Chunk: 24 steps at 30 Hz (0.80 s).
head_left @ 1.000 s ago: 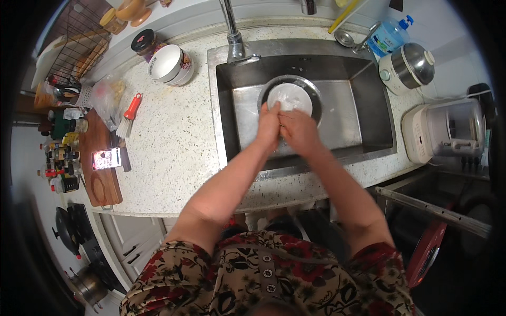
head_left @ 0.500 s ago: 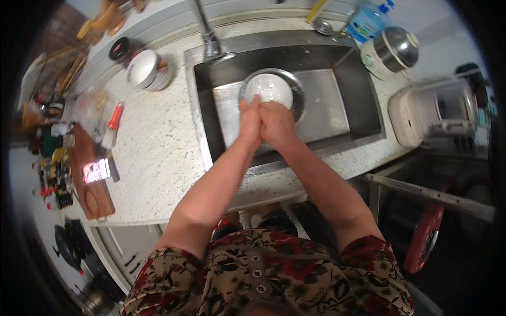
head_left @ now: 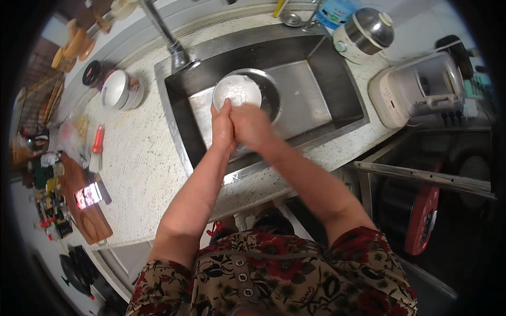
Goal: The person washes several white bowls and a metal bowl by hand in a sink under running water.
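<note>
A bowl (head_left: 241,89) is over a basin (head_left: 272,95) in the sink (head_left: 303,87), stacked bowls (head_left: 123,90) at left, a countertop appliance (head_left: 411,89) at right.

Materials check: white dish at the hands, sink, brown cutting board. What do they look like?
White dish: probably glazed ceramic, going by the smooth, glossy white surface; plastic possible.
Sink: metal, likely stainless steel, satin finish; grey with soft, bright reflections.
Cutting board: looks like wood, smooth finish; warm brown tones suggest it, but grain is too small to confirm.
</note>
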Motion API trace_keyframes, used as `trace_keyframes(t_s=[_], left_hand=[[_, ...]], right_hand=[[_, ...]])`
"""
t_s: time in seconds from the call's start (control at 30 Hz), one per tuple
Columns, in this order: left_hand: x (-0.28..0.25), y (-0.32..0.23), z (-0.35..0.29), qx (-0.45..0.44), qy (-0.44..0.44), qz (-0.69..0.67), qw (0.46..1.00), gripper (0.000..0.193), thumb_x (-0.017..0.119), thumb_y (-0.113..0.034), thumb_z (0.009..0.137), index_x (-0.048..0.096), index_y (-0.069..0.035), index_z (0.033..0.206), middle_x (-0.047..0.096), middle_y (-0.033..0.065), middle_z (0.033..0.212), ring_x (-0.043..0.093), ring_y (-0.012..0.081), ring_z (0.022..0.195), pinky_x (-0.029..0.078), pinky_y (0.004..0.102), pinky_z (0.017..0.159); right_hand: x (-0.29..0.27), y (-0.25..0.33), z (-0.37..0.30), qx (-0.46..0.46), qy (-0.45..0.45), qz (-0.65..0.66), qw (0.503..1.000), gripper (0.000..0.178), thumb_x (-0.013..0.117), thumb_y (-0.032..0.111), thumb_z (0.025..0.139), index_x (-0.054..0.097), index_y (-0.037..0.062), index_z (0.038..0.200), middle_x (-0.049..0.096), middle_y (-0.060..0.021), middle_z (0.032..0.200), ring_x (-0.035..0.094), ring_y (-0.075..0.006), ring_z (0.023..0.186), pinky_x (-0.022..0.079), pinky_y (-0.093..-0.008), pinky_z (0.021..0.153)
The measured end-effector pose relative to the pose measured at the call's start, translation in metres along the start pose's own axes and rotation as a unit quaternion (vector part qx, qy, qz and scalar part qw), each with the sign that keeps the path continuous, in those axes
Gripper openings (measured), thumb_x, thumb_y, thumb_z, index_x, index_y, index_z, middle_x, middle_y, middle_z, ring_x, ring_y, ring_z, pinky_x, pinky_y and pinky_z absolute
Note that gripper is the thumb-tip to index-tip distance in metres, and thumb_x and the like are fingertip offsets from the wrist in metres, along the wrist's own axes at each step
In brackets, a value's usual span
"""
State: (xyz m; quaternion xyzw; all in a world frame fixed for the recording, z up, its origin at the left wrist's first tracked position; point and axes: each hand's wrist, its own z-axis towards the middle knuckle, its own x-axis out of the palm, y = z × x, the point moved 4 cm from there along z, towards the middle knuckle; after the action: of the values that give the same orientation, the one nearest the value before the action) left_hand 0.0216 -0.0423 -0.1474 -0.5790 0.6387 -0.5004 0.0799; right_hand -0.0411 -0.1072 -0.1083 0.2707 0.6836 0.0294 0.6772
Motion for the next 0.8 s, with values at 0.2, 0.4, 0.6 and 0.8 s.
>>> trace_keyframes(t_s=[0.2,0.4,0.6,0.8], left_hand=[[0.009,-0.017,-0.006,-0.042,0.052,0.017,0.998,0.043,0.049,-0.029,0.095,0.036,-0.006,0.13,0.054,0.0143,0.113,0.056,0.0246,0.1,0.047,0.0366,0.086],[0.003,-0.017,-0.006,-0.037,0.037,0.048,0.997,0.043,0.05,-0.031,0.093,0.04,-0.006,0.126,0.055,0.0117,0.111,0.058,0.023,0.1,0.051,0.0391,0.08],[0.01,-0.008,-0.012,0.016,-0.004,-0.037,0.999,0.039,0.05,-0.027,0.094,0.04,-0.007,0.125,0.054,0.0154,0.113,0.057,0.0246,0.097,0.05,0.0393,0.082],[0.021,-0.011,-0.017,0.042,0.037,-0.001,0.998,0.048,0.055,-0.026,0.091,0.036,-0.004,0.129,0.055,0.0143,0.115,0.056,0.024,0.104,0.047,0.0353,0.088]], right_hand=[[-0.021,-0.021,-0.017,-0.189,-0.207,0.023,0.96,0.024,0.064,0.022,0.078,0.067,0.009,0.098,0.065,-0.0069,0.102,0.061,-0.0245,0.095,0.041,-0.044,0.098],[-0.028,-0.015,-0.015,-0.25,-0.185,0.058,0.948,0.023,0.062,0.014,0.076,0.066,0.0078,0.098,0.065,-0.0094,0.1,0.06,-0.0287,0.097,0.042,-0.0458,0.095],[-0.018,0.003,-0.008,-0.172,-0.132,0.073,0.973,0.024,0.065,0.022,0.075,0.066,0.0097,0.095,0.065,-0.009,0.096,0.059,-0.0276,0.099,0.04,-0.0461,0.097],[-0.012,-0.01,-0.005,-0.036,-0.023,0.056,0.998,0.029,0.064,0.02,0.078,0.065,0.0089,0.105,0.064,-0.0065,0.108,0.058,-0.028,0.104,0.038,-0.0474,0.1]])
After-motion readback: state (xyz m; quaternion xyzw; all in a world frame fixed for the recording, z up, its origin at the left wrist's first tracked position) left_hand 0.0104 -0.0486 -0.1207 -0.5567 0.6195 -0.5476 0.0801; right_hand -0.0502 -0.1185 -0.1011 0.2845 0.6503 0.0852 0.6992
